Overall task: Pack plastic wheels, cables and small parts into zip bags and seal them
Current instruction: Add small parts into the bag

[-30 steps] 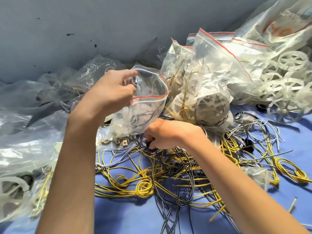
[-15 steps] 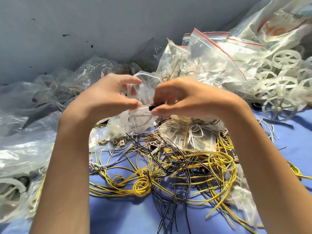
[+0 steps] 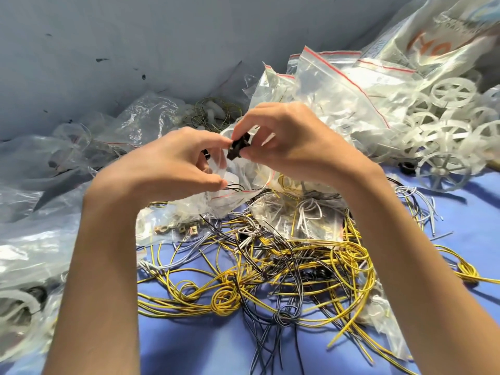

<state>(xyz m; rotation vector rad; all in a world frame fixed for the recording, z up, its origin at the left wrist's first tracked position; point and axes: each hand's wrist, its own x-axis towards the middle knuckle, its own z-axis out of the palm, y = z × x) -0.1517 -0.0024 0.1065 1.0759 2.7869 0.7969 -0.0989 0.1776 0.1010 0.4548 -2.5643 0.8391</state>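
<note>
We judge the packing partway done: filled zip bags [image 3: 338, 104] are piled behind, but loose white wheels [image 3: 446, 125] and tangled cables [image 3: 270, 266] cover the tabletop [image 3: 203, 347]. Our left hand [image 3: 176, 163] pinches an open zip bag [image 3: 232, 197]; our right hand [image 3: 292, 147] pinches a small black part [image 3: 238, 148] at its mouth.

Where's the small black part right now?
Head view, centre: the small black part is pinched by the right hand, just above the mouth of the zip bag held by the left hand.
</note>
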